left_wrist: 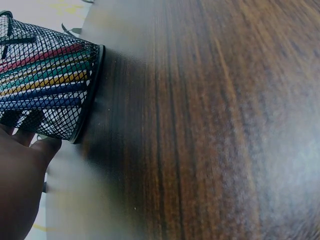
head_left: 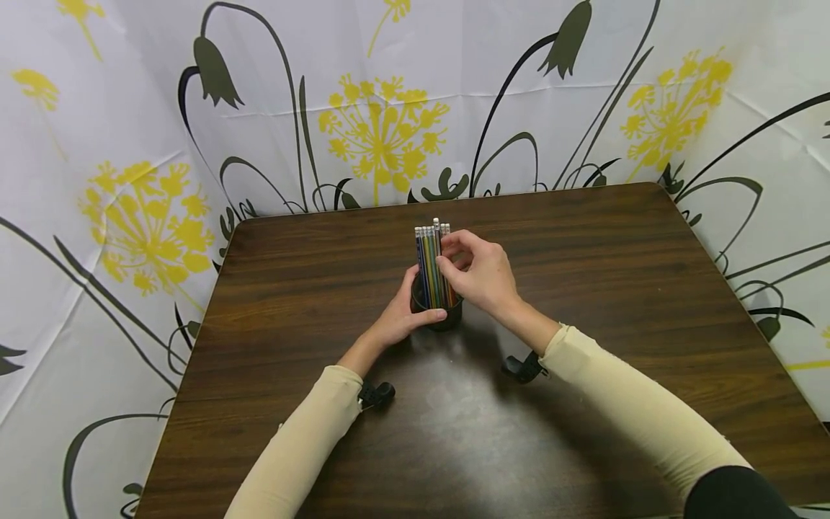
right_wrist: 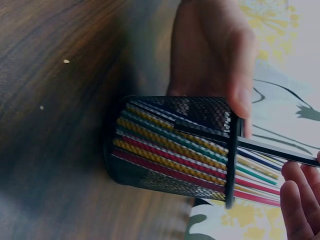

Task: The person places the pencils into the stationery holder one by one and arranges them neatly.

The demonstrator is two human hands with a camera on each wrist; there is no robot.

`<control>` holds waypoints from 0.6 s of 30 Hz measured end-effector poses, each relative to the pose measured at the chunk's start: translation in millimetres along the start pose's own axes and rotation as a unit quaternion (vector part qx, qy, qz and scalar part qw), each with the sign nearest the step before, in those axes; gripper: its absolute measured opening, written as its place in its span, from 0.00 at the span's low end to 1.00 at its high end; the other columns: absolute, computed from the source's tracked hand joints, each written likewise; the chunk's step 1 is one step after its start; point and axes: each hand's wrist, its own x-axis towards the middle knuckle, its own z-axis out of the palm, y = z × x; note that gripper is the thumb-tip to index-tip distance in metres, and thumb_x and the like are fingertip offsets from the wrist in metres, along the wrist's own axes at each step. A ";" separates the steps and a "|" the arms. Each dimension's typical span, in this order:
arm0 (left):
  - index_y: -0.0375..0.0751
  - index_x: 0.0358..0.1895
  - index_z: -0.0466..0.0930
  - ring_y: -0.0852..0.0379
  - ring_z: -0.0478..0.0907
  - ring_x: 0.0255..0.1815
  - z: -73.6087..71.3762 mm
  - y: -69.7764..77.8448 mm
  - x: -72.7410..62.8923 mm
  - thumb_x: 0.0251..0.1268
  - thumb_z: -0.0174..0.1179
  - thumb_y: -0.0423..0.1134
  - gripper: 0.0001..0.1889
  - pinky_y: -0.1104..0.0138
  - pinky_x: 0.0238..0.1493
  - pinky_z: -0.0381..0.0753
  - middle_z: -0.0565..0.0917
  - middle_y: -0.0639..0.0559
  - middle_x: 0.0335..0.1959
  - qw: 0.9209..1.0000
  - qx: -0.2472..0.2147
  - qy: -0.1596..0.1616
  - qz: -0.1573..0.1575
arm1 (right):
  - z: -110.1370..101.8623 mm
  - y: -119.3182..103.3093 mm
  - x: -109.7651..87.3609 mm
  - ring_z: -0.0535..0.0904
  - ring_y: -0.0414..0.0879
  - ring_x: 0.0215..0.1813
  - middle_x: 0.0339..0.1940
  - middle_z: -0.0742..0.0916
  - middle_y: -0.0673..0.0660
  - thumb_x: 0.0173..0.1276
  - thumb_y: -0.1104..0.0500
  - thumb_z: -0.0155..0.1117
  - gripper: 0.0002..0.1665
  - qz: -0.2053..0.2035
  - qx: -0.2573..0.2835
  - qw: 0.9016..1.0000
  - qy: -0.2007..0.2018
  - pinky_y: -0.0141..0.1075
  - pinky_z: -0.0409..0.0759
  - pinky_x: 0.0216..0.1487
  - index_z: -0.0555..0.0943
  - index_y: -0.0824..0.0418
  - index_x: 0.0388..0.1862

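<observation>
A black mesh pencil cup [head_left: 447,322] stands upright on the table, filled with several pencils [head_left: 426,267] in different colours, their white eraser ends up. My left hand [head_left: 397,317] grips the cup from the left, thumb across its front. Above the rim, my right hand [head_left: 483,274] pinches a dark pencil [right_wrist: 275,151] between thumb and fingers. In the right wrist view this pencil's lower end sits partway down inside the cup [right_wrist: 165,180]. Red, green, yellow and blue pencils show through the mesh in the left wrist view.
The brown wood-grain table [head_left: 311,274] runs up to a white flower-patterned cloth [head_left: 402,43] behind it and at both sides. Black wrist camera mounts [head_left: 378,395] stick out below both forearms. Small pale specks [right_wrist: 66,61] lie on the table near the cup.
</observation>
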 end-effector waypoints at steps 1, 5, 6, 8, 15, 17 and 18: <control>0.45 0.77 0.42 0.44 0.71 0.62 0.0 0.1 -0.1 0.63 0.64 0.32 0.46 0.50 0.66 0.65 0.68 0.38 0.66 1.000 0.001 0.000 -0.001 | 1.0 0.9 -0.9 0.83 0.40 0.28 0.34 0.88 0.51 0.64 0.61 0.69 0.13 0.001 -0.002 1.000 -0.002 0.37 0.80 0.30 0.82 0.60 0.47; 0.47 0.77 0.42 0.44 0.70 0.63 0.1 0.7 -0.3 0.63 0.64 0.33 0.46 0.51 0.67 0.64 0.67 0.39 0.67 1.000 0.006 0.000 -0.010 | 5.1 4.2 -4.3 0.83 0.41 0.27 0.33 0.88 0.51 0.64 0.61 0.69 0.12 0.007 -0.009 1.000 -0.009 0.37 0.79 0.29 0.82 0.60 0.46; 0.47 0.77 0.41 0.44 0.70 0.63 0.3 1.0 -0.4 0.63 0.65 0.33 0.46 0.51 0.67 0.63 0.67 0.39 0.67 1.000 0.008 0.000 -0.012 | 6.3 5.1 -5.0 0.83 0.41 0.27 0.33 0.88 0.51 0.64 0.61 0.69 0.12 0.009 -0.011 1.000 -0.012 0.37 0.80 0.29 0.82 0.60 0.46; 0.47 0.77 0.41 0.44 0.70 0.63 0.4 1.4 -0.6 0.63 0.65 0.34 0.46 0.50 0.67 0.63 0.67 0.39 0.67 1.000 0.013 -0.001 -0.015 | 8.7 6.9 -6.3 0.83 0.42 0.27 0.33 0.88 0.51 0.64 0.61 0.69 0.12 0.014 -0.015 1.000 -0.015 0.38 0.80 0.29 0.82 0.60 0.46; 0.48 0.77 0.42 0.45 0.70 0.63 -0.4 1.8 -0.7 0.64 0.64 0.35 0.46 0.50 0.67 0.63 0.66 0.39 0.67 1.000 0.022 0.000 -0.012 | 17.5 12.6 -7.3 0.84 0.44 0.28 0.32 0.88 0.50 0.63 0.59 0.71 0.10 0.031 -0.045 0.998 -0.012 0.38 0.80 0.29 0.83 0.59 0.43; 0.47 0.77 0.42 0.45 0.70 0.62 -0.6 1.6 -0.8 0.64 0.64 0.35 0.46 0.51 0.67 0.63 0.66 0.38 0.67 1.000 0.022 0.000 -0.009 | 19.3 13.8 -7.1 0.83 0.43 0.28 0.32 0.88 0.50 0.63 0.59 0.71 0.10 0.038 -0.054 0.998 -0.010 0.37 0.80 0.29 0.83 0.59 0.42; 0.47 0.77 0.42 0.45 0.70 0.63 -0.6 1.5 -0.9 0.64 0.64 0.35 0.46 0.51 0.67 0.63 0.66 0.38 0.67 1.000 0.022 0.000 -0.009 | 20.1 14.3 -6.8 0.83 0.43 0.28 0.32 0.88 0.50 0.63 0.58 0.71 0.09 0.041 -0.058 0.997 -0.010 0.37 0.80 0.30 0.83 0.59 0.41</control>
